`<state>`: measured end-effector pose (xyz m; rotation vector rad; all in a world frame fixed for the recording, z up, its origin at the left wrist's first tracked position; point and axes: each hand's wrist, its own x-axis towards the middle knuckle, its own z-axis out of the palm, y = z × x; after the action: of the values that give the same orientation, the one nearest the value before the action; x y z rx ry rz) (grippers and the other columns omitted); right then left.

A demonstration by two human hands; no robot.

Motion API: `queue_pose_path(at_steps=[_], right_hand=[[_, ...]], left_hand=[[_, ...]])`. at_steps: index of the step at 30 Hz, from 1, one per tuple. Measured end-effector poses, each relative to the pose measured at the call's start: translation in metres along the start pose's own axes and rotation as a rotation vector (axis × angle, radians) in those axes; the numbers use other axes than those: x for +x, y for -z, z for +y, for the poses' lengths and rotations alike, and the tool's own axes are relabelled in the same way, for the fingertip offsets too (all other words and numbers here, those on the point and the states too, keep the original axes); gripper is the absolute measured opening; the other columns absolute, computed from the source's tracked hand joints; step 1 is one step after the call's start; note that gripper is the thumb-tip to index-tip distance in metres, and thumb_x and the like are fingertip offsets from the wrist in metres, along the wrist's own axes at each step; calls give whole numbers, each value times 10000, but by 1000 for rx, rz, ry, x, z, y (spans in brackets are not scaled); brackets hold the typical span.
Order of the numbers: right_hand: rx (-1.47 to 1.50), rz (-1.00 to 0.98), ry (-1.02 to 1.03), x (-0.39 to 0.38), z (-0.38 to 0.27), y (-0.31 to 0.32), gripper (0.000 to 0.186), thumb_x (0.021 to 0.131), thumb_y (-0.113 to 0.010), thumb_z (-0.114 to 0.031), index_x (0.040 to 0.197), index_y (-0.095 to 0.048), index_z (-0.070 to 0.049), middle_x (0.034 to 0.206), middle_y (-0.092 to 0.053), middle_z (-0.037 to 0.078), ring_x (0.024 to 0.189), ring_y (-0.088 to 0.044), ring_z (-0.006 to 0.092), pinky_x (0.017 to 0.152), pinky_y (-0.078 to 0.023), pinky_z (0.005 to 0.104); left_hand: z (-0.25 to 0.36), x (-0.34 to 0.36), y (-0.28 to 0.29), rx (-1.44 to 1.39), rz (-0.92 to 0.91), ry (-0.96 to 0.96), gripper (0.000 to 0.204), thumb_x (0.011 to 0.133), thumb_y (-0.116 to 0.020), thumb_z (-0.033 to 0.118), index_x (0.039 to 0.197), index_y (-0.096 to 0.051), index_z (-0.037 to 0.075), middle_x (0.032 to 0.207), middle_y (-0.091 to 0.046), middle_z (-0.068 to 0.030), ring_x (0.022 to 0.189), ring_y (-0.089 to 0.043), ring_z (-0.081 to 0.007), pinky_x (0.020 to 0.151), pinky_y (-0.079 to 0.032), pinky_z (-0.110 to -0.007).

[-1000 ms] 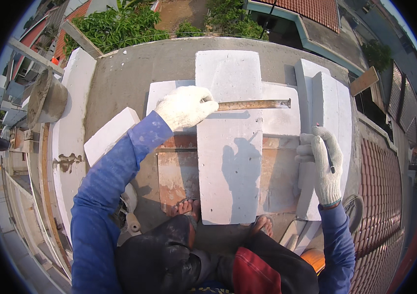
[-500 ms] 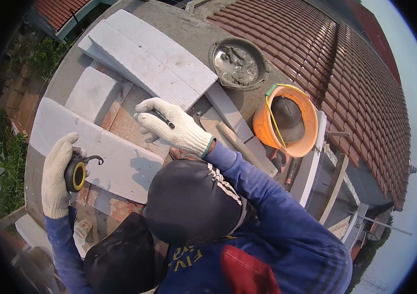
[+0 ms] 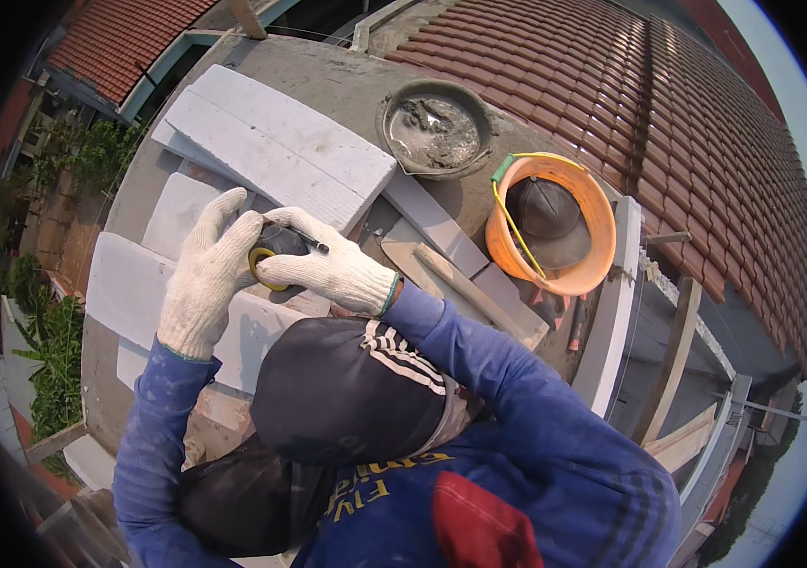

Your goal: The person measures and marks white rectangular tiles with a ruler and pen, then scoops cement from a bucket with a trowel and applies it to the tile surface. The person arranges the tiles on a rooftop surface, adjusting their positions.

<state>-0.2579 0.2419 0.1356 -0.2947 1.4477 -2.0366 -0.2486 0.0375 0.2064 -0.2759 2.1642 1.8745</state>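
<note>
Both my hands wear white knitted gloves and meet above the pale lightweight blocks. My left hand [image 3: 206, 275] is closed around a black and yellow tape measure [image 3: 280, 244], at the tape's left side. From the right, the fingers of my right hand [image 3: 342, 270] also grip the tape measure, and a dark pen [image 3: 321, 248] sticks out between them. Whether any tape is drawn out is hidden by the gloves. Beyond the hands lies a large white block [image 3: 280, 142] with a line across its top. Another long block [image 3: 129, 284] lies under and left of my left hand.
A black basin [image 3: 487, 142] of wet grey mortar stands behind. To the right is an orange bucket [image 3: 602, 246] with a dark rounded thing and greyish water inside. A wooden strip [image 3: 479, 292] lies near my right forearm. Brown roof tiles [image 3: 555, 85] slope away at the back right.
My left hand has moved right and up with the tape measure, from far left to meet my right hand. The right hand, still with the pen, now grips the tape measure too.
</note>
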Motion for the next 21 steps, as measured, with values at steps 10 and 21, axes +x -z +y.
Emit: queue_pose_path(at_steps=[10, 21], right_hand=[[-560, 1041, 53, -160, -40, 182, 524, 1017, -806, -249, 1477, -655, -46, 1356, -728, 94, 1162, -736, 193, 998, -611, 348], [-1316, 1169, -543, -224, 31, 277, 646, 917, -872, -476, 1411, -702, -96, 1201, -808, 193, 1165, -776, 363, 1037, -581, 467]], left_hand=[[-46, -10, 83, 28, -31, 246, 585, 1109, -720, 316, 1594, -570, 27, 1587, -565, -177, 1362, -650, -339, 999, -676, -423], [-125, -3, 148, -156, 144, 339, 677, 1080, -751, 425, 1593, -575, 19, 1526, -582, -193, 1354, -644, -438, 867, -715, -541]])
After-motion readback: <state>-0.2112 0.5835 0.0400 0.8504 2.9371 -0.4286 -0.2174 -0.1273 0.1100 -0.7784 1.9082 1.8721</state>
